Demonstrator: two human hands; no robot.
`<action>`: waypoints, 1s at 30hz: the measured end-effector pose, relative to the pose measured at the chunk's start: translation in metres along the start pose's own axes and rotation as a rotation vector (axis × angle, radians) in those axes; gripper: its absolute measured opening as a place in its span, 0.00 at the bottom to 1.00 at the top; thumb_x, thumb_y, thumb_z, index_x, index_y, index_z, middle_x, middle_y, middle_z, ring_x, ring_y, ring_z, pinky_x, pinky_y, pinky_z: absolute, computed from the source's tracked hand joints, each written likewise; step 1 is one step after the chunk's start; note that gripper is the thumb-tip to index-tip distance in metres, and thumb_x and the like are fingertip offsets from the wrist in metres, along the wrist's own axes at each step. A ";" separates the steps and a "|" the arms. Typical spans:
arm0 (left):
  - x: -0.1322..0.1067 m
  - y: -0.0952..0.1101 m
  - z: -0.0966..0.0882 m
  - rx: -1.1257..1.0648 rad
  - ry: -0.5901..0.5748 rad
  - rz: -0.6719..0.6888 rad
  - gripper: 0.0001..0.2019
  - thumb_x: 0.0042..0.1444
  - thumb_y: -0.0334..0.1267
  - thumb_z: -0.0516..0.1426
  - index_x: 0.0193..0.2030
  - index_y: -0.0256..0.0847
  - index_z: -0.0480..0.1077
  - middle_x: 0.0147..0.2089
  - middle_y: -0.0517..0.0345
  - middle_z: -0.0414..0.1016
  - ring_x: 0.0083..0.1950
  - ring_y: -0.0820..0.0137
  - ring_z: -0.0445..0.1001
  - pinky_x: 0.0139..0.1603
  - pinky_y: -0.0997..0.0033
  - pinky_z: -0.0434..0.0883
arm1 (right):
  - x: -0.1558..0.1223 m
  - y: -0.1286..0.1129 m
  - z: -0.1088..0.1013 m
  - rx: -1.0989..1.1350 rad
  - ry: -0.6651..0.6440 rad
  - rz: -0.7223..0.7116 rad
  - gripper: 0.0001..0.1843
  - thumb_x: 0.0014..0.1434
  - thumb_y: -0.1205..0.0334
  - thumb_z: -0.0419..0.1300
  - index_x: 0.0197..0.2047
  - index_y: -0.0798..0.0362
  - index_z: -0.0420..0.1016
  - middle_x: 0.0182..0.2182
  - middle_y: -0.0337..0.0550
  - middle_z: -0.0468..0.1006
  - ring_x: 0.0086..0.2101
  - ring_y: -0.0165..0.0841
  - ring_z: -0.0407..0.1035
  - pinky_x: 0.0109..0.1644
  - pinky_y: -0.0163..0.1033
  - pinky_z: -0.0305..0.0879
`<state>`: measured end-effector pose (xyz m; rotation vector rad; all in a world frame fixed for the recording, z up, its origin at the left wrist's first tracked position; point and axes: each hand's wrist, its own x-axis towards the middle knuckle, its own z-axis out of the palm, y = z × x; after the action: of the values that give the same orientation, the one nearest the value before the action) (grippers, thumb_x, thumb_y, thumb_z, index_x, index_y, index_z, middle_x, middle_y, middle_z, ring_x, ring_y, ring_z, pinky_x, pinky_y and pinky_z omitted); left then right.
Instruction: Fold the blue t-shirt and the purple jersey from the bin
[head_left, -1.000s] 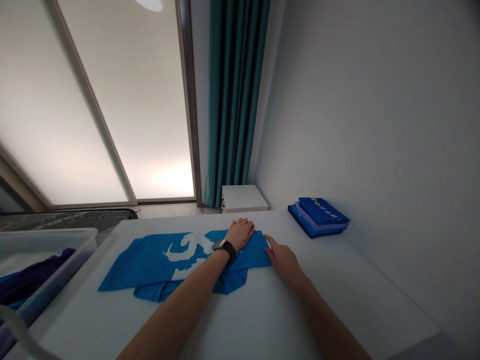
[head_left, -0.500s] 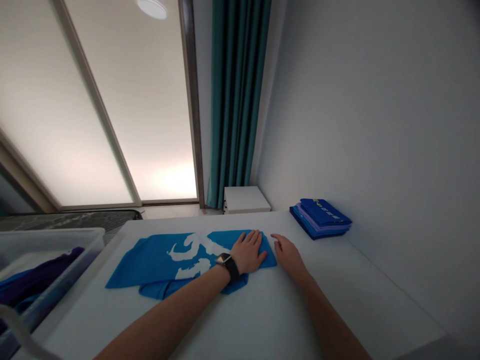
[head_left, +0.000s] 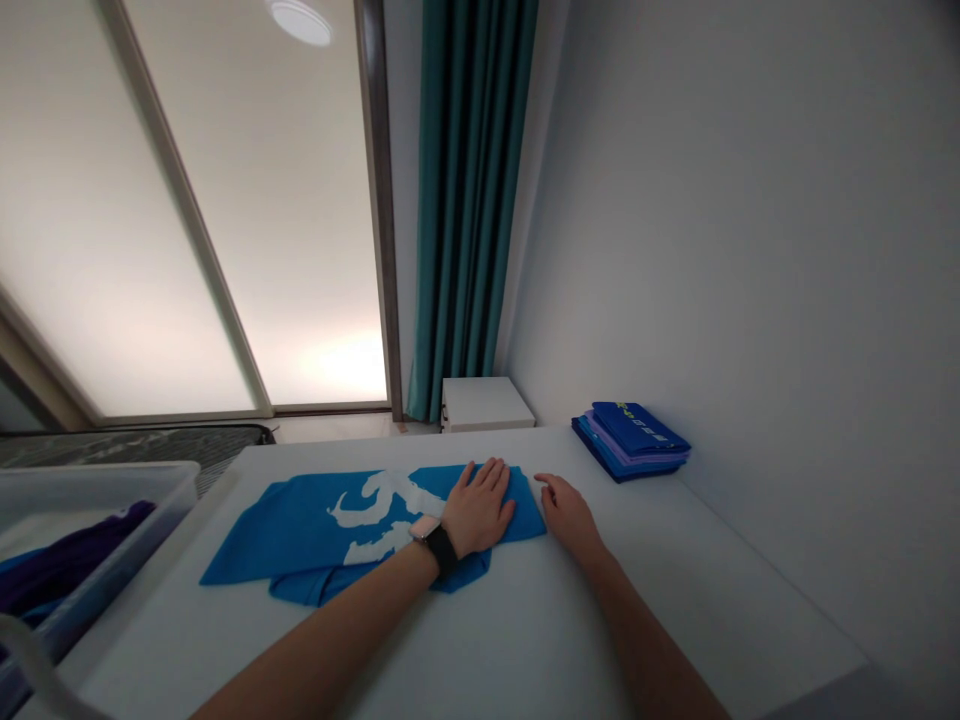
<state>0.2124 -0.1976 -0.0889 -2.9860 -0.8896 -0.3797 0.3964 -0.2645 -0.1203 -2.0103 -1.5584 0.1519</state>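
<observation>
A blue T-shirt (head_left: 315, 530) with a large white print lies folded over on the white table (head_left: 675, 570). My left hand (head_left: 478, 510), wearing a black-strapped watch, rests flat on the shirt's right part, fingers spread. My right hand (head_left: 568, 517) lies on the bare table, its fingertips just beside the shirt's right edge. Neither hand grips anything. The shirt's underlayer shows beneath the lower edge, partly hidden by my left forearm.
A translucent plastic bin (head_left: 97, 478) holding dark purple and blue clothes stands at the left. A stack of folded blue and purple garments (head_left: 630, 442) sits against the white wall at the far right. A small white cabinet (head_left: 484, 403) stands beyond the table.
My left hand has slid toward me across the shirt, from its far edge to its middle. My right hand stays about where it was. The view shifts slightly.
</observation>
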 end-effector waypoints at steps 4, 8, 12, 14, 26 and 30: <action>-0.013 -0.024 -0.008 0.011 -0.025 -0.020 0.28 0.67 0.49 0.42 0.68 0.36 0.56 0.71 0.44 0.55 0.72 0.57 0.51 0.69 0.49 0.49 | -0.001 -0.002 -0.003 -0.024 -0.010 0.025 0.23 0.64 0.66 0.42 0.55 0.55 0.72 0.53 0.48 0.75 0.52 0.34 0.68 0.57 0.38 0.60; -0.025 -0.037 -0.002 -0.019 -0.068 -0.069 0.30 0.68 0.51 0.41 0.69 0.34 0.55 0.71 0.44 0.54 0.72 0.56 0.51 0.69 0.49 0.50 | -0.001 -0.024 -0.010 -0.213 0.023 0.017 0.23 0.66 0.65 0.42 0.55 0.57 0.72 0.51 0.52 0.75 0.52 0.39 0.67 0.58 0.43 0.59; -0.030 -0.037 0.009 -0.017 -0.021 -0.088 0.29 0.68 0.50 0.41 0.69 0.35 0.56 0.71 0.45 0.55 0.72 0.58 0.52 0.69 0.50 0.50 | -0.002 -0.059 -0.006 -0.363 0.073 -0.184 0.24 0.68 0.64 0.40 0.62 0.56 0.66 0.57 0.54 0.71 0.59 0.41 0.59 0.64 0.50 0.48; -0.031 -0.035 0.011 -0.007 0.002 -0.089 0.28 0.68 0.49 0.42 0.69 0.36 0.56 0.71 0.45 0.55 0.72 0.58 0.52 0.70 0.50 0.50 | -0.005 -0.068 0.003 -0.371 -0.016 -0.286 0.26 0.69 0.63 0.40 0.65 0.56 0.61 0.63 0.50 0.64 0.64 0.39 0.52 0.68 0.50 0.40; -0.038 -0.039 0.008 -0.015 0.011 -0.095 0.26 0.69 0.47 0.40 0.69 0.37 0.56 0.70 0.48 0.56 0.72 0.60 0.52 0.70 0.51 0.51 | -0.010 -0.059 0.023 -0.393 -0.220 -0.194 0.30 0.69 0.53 0.39 0.71 0.55 0.49 0.70 0.48 0.47 0.68 0.39 0.40 0.69 0.54 0.38; -0.061 -0.062 -0.005 -0.002 -0.036 -0.148 0.27 0.69 0.49 0.39 0.70 0.39 0.54 0.71 0.50 0.53 0.72 0.61 0.51 0.70 0.51 0.49 | -0.008 -0.057 0.024 -0.394 -0.240 -0.195 0.31 0.69 0.52 0.38 0.71 0.54 0.47 0.70 0.47 0.46 0.68 0.38 0.39 0.69 0.55 0.38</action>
<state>0.1287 -0.1792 -0.1021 -2.9461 -1.1188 -0.3289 0.3353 -0.2543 -0.1132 -2.1780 -2.0592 0.0080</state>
